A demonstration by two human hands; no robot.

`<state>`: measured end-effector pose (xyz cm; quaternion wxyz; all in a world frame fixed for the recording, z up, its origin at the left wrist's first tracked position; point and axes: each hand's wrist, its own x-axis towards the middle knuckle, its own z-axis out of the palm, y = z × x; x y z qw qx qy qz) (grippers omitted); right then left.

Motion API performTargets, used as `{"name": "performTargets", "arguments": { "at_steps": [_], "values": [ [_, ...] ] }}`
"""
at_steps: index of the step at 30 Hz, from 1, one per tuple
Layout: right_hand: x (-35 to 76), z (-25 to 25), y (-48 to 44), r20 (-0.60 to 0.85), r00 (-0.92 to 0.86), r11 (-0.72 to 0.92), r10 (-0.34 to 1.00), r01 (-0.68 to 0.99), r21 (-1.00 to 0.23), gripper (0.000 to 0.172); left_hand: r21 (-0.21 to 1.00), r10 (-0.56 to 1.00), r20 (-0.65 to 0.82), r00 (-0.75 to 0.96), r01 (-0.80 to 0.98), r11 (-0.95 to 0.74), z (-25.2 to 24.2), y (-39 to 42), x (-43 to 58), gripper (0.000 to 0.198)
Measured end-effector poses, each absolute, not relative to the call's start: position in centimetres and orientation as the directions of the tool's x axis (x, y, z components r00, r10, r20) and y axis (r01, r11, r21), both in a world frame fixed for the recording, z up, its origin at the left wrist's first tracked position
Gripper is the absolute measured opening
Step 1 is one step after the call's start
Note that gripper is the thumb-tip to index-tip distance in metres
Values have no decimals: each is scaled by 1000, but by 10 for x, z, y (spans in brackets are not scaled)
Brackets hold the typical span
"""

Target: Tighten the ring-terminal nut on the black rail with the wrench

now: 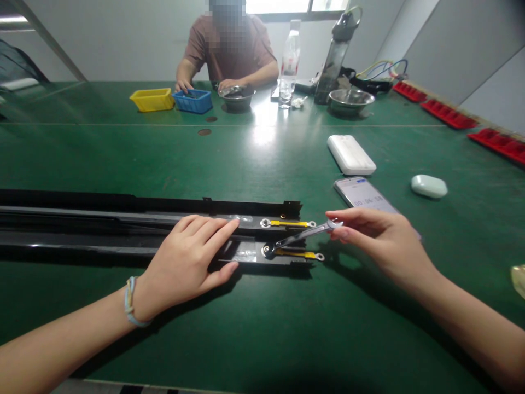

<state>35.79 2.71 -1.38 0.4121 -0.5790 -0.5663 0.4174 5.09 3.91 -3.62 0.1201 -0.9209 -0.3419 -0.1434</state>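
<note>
Steel combination wrench (305,232), ring end at the fastener (266,249) on the near black channel (102,244), which lies on the table (262,334), could slip if tilted, scuffing the yellow lead (301,255). Right hand (383,235) pinches its far end; left hand (188,257) lies palm-down, fingers spread across both channels.

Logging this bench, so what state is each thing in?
Wrench: gripped by right hand
Rails: lying, left hand across them
Yellow straps: straight
Phone: screen lit
Power bank: lying flat
White case: shut
Bottle: standing, capped
Flask: standing, lid on
Yellow box: open
Blue box: open
Bowls: uncovered
</note>
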Motion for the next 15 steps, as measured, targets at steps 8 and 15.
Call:
{"name": "performTargets", "arguments": {
  "at_steps": [8, 15],
  "values": [
    [360, -25, 30, -81, 33, -86, 996, 237, -968, 25, -129, 596, 346, 724, 666, -734, -39, 38, 52, 52],
    [357, -21, 24, -32, 81, -56, 996, 309, -949, 18, -120, 603, 339, 722, 669, -733, -42, 43, 55, 54]
  ]
}}
